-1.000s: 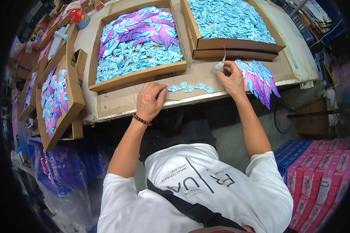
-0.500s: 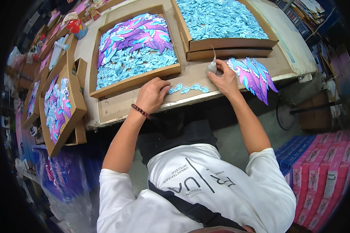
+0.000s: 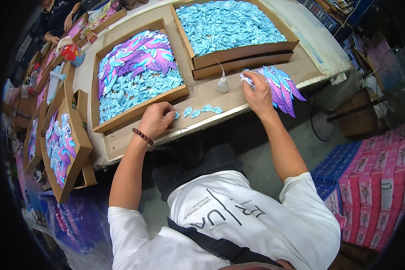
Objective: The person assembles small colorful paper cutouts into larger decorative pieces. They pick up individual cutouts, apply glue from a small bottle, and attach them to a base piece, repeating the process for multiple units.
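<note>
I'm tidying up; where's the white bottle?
In the head view, the white bottle stands upper-centre on the table, left of the right hand, beyond the small blue pieces.

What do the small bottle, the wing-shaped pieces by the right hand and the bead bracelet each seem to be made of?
Small bottle: probably plastic, smooth and cloudy, by its whitish body.
Wing-shaped pieces: perhaps card or plastic sheet with a printed finish, given their crisp patterns.
Bead bracelet: dark round beads, possibly wood or plastic; too small to judge finish.
</note>
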{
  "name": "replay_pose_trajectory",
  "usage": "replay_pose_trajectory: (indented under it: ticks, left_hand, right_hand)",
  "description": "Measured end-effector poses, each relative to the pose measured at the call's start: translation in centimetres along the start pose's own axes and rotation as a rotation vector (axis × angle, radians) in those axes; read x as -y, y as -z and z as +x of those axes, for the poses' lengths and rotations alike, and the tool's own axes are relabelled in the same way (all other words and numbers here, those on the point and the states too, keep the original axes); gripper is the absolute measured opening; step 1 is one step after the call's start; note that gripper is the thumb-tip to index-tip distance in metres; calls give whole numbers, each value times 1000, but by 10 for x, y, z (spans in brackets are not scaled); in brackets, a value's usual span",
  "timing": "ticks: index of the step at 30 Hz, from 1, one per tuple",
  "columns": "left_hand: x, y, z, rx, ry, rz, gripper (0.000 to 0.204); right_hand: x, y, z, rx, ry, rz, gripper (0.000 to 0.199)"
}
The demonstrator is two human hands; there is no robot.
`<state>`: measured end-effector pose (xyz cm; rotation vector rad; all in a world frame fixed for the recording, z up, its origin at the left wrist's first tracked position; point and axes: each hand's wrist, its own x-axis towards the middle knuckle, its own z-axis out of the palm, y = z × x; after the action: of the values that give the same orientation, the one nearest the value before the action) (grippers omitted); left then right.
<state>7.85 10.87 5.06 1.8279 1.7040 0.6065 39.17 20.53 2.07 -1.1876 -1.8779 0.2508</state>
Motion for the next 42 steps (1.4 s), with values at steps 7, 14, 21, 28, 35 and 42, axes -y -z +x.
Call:
replay_pose_trajectory:
  ticks: [7, 14, 21, 28, 35, 42]
  left_hand:
    - [-5, -3, -15, -51, 198, -644, 14]
    - [-10, -8, -28, -50, 271, -914, 13]
    - [-14, -10, -37, -93, 325, -1009, 12]
    - [-16, -15, -42, -81, 288, -1104, 13]
    - [-34, -38, -43, 43, 290, -1132, 17]
    - [-30, -40, -48, 118, 237, -1247, 17]
  right_hand:
    - [-6, 17, 26, 325, -6, -573, 36]
    - [9, 22, 40, 573, -2, -596, 32]
    - [18, 27, 53, 225, 116, -566, 18]
    - [80, 73, 14, 229, -338, 588, 31]
    - [116, 2, -52, 525, -552, 987, 23]
    - [116, -12, -60, 458, -555, 900, 19]
